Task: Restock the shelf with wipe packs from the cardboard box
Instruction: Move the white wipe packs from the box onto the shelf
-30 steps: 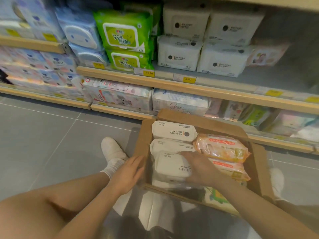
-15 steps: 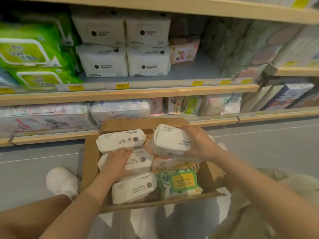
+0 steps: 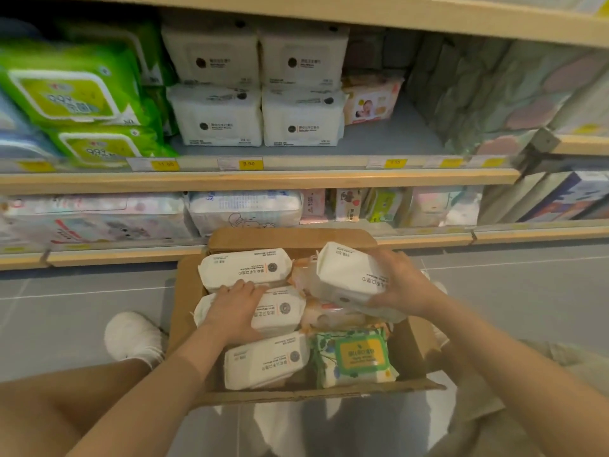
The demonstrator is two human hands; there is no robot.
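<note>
Crouched before a shop shelf (image 3: 257,181) with an open cardboard box (image 3: 184,291) on the floor. Right hand (image 3: 403,285) gripping a white wipe pack (image 3: 346,278) by its end, fingers curled round it, thumb underneath; pack lifted and tilted above the orange packs (image 3: 324,316) on the box's right side. Left hand (image 3: 235,310) lying on the middle white pack (image 3: 281,311) of the left column, fingers spread over it and reaching its far edge; whether merely resting or already closing on it, cannot tell. Another white pack (image 3: 245,268) behind it, one more (image 3: 267,361) in front, and a green and yellow pack (image 3: 354,356) at the near right corner.

Matching white stock (image 3: 257,117) stacked two high in two columns on the middle shelf, bare grey shelf surface just to its right, in front of a pink baby-print pack (image 3: 372,100).

Step in hand, as judged: carrying the lifted pack up to the shelf. Best done by raising it clear of the box wall first, then turning it label-forward to match the stacked ones. Sensible to set it flush beside the right column, not on top, since little headroom appears above. Soft wrapping likely to sag, so support from beneath worth keeping until it sits flat. Worth squaring the front edge with the shelf lip above the price tags (image 3: 248,163).
</note>
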